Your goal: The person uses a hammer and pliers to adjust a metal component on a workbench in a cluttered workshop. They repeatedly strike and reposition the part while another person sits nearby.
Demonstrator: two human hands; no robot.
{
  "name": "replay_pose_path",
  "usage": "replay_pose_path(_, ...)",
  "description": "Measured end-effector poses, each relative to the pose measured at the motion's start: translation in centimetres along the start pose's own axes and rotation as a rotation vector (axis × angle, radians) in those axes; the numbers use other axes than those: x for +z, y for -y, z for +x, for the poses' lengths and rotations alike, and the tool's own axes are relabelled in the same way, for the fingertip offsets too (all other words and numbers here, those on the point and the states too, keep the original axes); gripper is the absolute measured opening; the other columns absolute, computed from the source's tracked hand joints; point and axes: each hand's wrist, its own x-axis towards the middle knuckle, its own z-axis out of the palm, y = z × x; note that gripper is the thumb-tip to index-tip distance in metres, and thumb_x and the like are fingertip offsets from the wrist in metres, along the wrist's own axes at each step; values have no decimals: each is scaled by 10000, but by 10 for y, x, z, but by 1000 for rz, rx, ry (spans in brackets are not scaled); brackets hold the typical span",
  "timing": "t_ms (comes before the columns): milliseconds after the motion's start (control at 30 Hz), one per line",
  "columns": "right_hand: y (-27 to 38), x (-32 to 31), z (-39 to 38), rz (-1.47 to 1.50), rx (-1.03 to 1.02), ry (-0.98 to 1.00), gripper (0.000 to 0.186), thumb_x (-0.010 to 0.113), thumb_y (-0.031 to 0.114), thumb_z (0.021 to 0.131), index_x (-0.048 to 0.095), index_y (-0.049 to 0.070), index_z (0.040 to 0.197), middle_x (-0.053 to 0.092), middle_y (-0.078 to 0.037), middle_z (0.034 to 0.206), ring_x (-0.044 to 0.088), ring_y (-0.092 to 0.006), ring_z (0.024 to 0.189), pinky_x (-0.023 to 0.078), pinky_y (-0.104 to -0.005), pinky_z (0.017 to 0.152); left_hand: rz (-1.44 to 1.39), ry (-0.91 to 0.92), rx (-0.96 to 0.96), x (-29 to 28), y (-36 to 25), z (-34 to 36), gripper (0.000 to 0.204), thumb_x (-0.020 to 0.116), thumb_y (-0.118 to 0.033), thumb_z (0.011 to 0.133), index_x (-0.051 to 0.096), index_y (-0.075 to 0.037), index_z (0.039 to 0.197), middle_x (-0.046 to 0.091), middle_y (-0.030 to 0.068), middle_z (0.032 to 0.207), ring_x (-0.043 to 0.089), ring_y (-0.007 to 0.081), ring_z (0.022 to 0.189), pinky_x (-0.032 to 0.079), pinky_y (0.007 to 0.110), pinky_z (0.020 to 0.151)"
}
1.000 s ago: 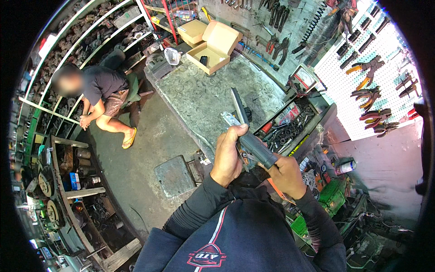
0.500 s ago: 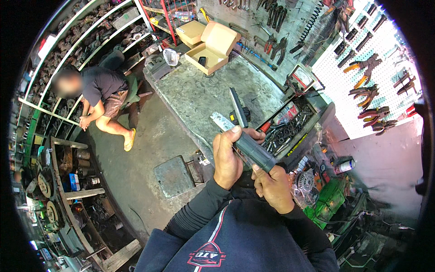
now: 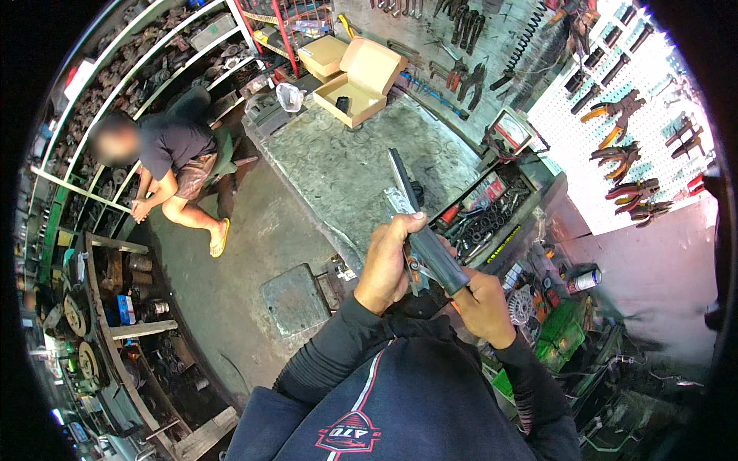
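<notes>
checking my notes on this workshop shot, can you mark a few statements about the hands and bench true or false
1. Both hands grip one long dark tool: true; left hand, right hand, tool.
2. The cardboard box on the workbench is closed: false, its lid stands open.
3. Pliers hang on a white pegboard: true.
4. The seated person stands at the workbench: false, they sit apart from it.

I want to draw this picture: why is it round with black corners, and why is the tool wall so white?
Head view: the fisheye lens bends straight edges and leaves a black rim; the pegboard glares, overexposed; the left hand and right hand on the dark long tool look fairly sharp.
</notes>
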Motion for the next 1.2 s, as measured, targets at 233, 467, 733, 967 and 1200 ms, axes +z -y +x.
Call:
replay_pose_path(233, 0, 12, -12, 106, -31, -94, 135, 671, 104, 970, 684, -30, 958, 608, -199, 716, 560, -180, 633, 474, -366, 624, 10, 12, 32, 6, -2, -7, 619, 587, -495, 938, 684, 114, 997, 736, 250, 916, 756, 342, 813, 625, 387, 742)
replay_pose_path(467, -13, 11, -11, 203, 30, -53, 189, 663, 123, 1006, 663, -16, 877, 589, -96, 682, 527, -127, 633, 434, -333, 586, -9, 7, 79, 9, 6, 0, 602, 587, -492, 940, 674, 101, 996, 733, 243, 903, 756, 352, 819, 628, 414, 767)
replay_pose_path(733, -18, 28, -14, 409, 140, -88, 313, 661, 238, 1051, 654, 14, 832, 530, 27, 643, 481, -77, 562, 369, -291, 520, -98, -35, 68, 6, 6, 4, 530, 590, -464, 941, 656, 61, 985, 714, 228, 899, 753, 368, 860, 627, 446, 792)
replay_pose_path(967, 4, 41, -20, 653, 368, -47, 326, 663, 251, 1056, 660, 13, 832, 532, 31, 629, 458, -61, 572, 375, -268, 526, -176, -78, 215, 9, 17, 1, 408, 606, -409, 950, 621, -2, 966, 712, 197, 895, 746, 317, 804, 619, 397, 682)
replay_pose_path(1200, -19, 27, -7, 171, 17, -102, 225, 715, 185, 1002, 692, -32, 947, 581, -61, 658, 489, -108, 604, 413, -323, 563, -93, -185, 42, 1, 12, 9, 379, 664, -363, 938, 660, 15, 912, 632, 77, 737, 641, 198, 620, 527, 368, 573)
